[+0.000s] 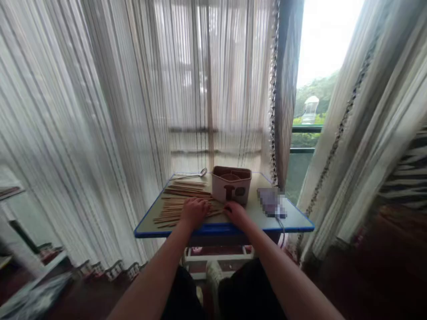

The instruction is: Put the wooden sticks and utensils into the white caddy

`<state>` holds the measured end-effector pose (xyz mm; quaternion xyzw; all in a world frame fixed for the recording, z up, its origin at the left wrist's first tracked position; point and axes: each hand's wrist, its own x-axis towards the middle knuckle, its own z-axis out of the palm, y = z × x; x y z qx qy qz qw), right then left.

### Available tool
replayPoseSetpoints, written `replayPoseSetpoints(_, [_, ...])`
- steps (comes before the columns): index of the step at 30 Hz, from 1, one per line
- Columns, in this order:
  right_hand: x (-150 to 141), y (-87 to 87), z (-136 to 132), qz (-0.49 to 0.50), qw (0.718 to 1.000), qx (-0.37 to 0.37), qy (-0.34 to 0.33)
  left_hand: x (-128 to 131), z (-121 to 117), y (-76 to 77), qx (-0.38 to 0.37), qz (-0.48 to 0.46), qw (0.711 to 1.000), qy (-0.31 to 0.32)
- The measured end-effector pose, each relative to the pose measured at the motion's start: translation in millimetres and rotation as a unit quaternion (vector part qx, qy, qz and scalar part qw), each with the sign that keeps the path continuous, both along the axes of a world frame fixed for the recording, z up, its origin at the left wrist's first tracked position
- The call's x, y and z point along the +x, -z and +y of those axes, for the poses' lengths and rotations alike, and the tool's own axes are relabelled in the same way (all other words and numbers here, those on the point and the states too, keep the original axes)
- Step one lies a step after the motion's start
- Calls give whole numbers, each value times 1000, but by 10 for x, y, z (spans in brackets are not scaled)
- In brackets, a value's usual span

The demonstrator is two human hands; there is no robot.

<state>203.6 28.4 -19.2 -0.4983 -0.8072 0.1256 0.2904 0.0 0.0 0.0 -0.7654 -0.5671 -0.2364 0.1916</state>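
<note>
Many thin wooden chopsticks (171, 211) lie in loose rows on the left half of a small table. My left hand (195, 211) rests over their right part, palm down, with its fingers stretched out across them. At the right ends of some of these chopsticks is my right hand (236, 213), its fingers curled closed around the tips; how many it grips cannot be made out. Just behind the right hand stands a pale utensil holder (222, 189) with a brown rim and inner compartments. A metal ladle (195, 174) lies at the back left, beyond the chopsticks.
The table (256, 222) has a blue edge. On its right side lies a blurred-out object (271, 202) with a cord (282, 229) hanging over the front edge. Striped curtains (227, 89) hang close behind the table. My legs are beneath its front.
</note>
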Motion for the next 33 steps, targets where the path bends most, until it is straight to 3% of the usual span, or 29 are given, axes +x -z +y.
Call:
replayPoseSetpoints(12, [-2, 55, 24, 9, 998, 35, -51, 50, 6, -29, 11, -29, 997, -76])
replayPoseSetpoints(25, [130, 76, -3, -32, 994, 64, -80, 120, 15, -96, 3, -15, 997, -79])
replayPoseSetpoints(33, [117, 133, 36, -32, 994, 63, -84, 39, 10, 14, 13, -42, 995, -91])
